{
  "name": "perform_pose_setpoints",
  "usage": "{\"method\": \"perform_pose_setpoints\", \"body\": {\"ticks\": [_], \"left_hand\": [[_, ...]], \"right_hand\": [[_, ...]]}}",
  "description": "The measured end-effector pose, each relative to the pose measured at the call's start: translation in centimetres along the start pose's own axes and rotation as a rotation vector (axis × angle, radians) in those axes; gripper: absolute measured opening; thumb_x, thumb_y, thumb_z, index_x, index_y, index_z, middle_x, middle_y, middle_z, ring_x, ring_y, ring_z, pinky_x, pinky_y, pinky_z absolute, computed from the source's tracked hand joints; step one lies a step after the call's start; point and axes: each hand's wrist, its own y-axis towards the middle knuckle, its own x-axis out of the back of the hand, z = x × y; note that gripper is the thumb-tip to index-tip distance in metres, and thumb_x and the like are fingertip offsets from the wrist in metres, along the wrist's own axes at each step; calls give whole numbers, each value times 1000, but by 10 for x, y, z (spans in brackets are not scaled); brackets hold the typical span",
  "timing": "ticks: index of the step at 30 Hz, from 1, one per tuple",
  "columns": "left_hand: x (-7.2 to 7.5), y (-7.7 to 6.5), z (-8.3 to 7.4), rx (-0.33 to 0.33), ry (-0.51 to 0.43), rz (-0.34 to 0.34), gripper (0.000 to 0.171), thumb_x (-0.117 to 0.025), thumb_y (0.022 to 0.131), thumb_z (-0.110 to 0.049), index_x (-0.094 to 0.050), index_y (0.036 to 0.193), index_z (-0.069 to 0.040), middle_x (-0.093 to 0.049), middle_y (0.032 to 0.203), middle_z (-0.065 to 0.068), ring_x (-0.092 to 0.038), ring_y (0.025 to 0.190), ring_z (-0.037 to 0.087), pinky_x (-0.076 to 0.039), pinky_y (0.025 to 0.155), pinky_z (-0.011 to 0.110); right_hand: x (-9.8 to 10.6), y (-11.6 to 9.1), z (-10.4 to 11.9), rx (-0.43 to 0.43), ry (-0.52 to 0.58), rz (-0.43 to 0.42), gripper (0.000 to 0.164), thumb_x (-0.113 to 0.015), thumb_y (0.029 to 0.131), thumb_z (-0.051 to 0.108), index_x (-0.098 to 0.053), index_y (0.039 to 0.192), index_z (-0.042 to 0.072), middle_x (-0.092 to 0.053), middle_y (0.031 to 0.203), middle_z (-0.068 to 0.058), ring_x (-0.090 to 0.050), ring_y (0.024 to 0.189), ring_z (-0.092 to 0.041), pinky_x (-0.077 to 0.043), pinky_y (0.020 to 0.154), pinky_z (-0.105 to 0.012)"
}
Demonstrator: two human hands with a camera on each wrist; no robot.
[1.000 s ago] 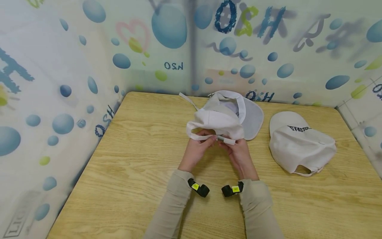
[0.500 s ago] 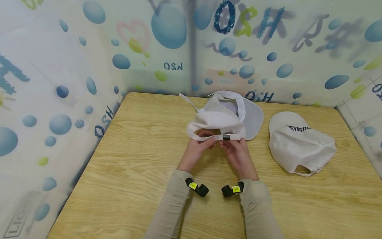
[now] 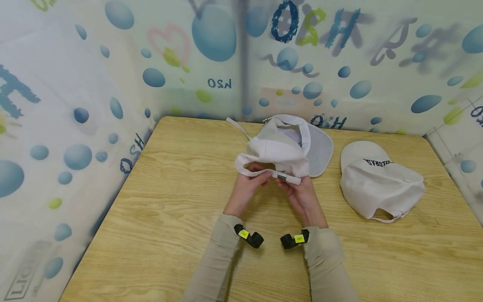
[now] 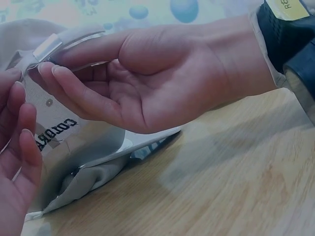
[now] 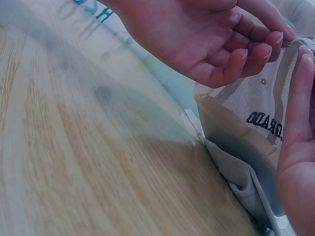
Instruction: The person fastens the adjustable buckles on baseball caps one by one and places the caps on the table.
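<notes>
In the head view, both hands are at the back strap of a white baseball cap (image 3: 277, 151) at the table's middle. My left hand (image 3: 245, 191) pinches the strap (image 3: 250, 172) left of its metal buckle (image 3: 281, 176). Fingers of my right hand (image 3: 305, 197) grip the strap by the buckle, with the strap's free end (image 3: 295, 180) sticking out past it. The left wrist view shows the buckle (image 4: 47, 47) at the right fingertips. Dark lettering (image 5: 266, 120) appears on the cap in the right wrist view. The fingers partly hide the strap.
Behind the held cap lies another white cap with a grey-looking brim (image 3: 320, 149) and a loose strap (image 3: 238, 128). A third white cap (image 3: 381, 184) rests at the right. Patterned walls (image 3: 211, 96) border the wooden table (image 3: 158, 201).
Half a second ago the buckle lay level along the strap; now buckle and free end tilt down to the right, much as one second ago. The hands stay nearly in place.
</notes>
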Motion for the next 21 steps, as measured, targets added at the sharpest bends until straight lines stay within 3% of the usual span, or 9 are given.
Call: {"method": "perform_pose_setpoints", "body": {"ticks": [8, 15, 21], "left_hand": [[0, 0, -5, 26, 51, 7, 12, -64, 82, -8, -57, 89, -1, -57, 75, 4, -54, 68, 15, -46, 64, 36], [0, -2, -7, 37, 79, 32, 15, -66, 81, -14, -56, 87, -4, -57, 78, 6, -55, 71, 17, -47, 65, 29], [2, -5, -9, 63, 26, 84, 19, -66, 81, -13, -53, 90, -2, -57, 82, 5, -57, 73, 17, -48, 71, 32]], "right_hand": [[-2, 0, 2, -55, -55, -71, 15, -61, 83, 2, -54, 96, 3, -53, 97, -12, -62, 79, -18, -50, 70, -22], [1, 1, 1, 7, -48, 21, 16, -55, 85, -3, -55, 101, 1, -58, 94, -10, -62, 81, -17, -50, 73, -23], [3, 1, 0, 14, -45, 1, 16, -55, 86, -3, -56, 100, 2, -60, 91, -8, -62, 79, -17, -50, 72, -23]]}}
